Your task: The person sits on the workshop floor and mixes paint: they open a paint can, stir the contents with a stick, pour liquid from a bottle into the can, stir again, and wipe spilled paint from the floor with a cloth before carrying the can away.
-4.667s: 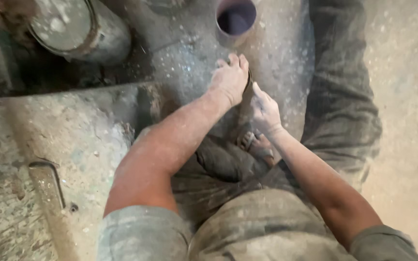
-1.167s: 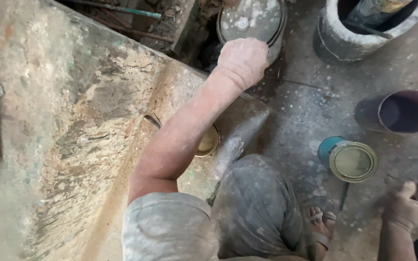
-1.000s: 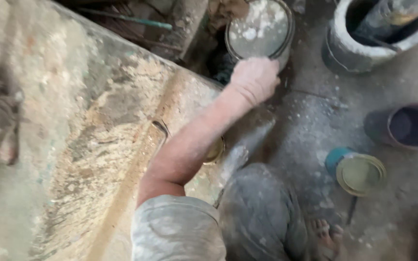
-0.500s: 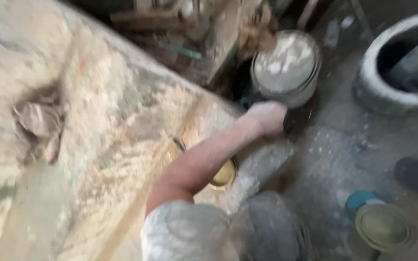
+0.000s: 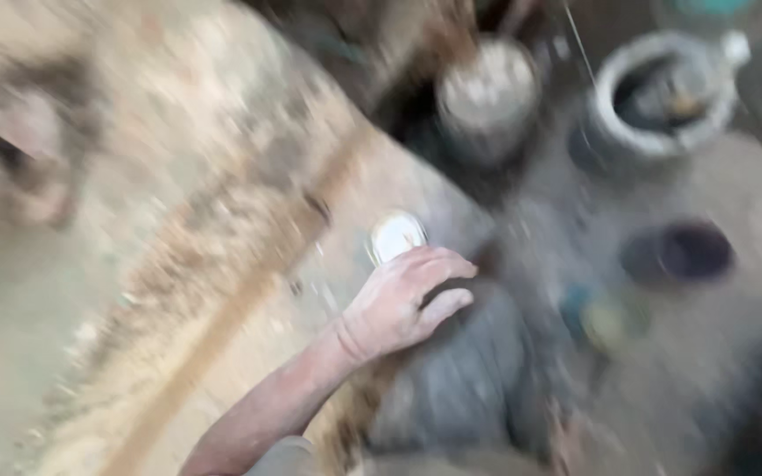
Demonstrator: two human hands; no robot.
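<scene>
Blurred view: left hand [image 5: 403, 304], fingers half-curled and holding nothing that shows, hovers just by a small round tin [image 5: 396, 236] on the dusty slab [image 5: 178, 264] edge, above the knee [image 5: 460, 379]; tin prob. light, stiff, dust-slick — grip its rim/sides; right hand unseen.

dusty grey trousers [image 5: 460, 379], grey short sleeve [image 5: 280, 458], bare forearm.

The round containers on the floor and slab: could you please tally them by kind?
The picture is motion-blurred, so kinds are rough.
Large grey open bucket: 1
Lidded dusty can: 1
Dark purple cup: 1
Small teal can with yellowish lid: 1
Small pale round tin, just above the left hand: 1
Total: 5
</scene>
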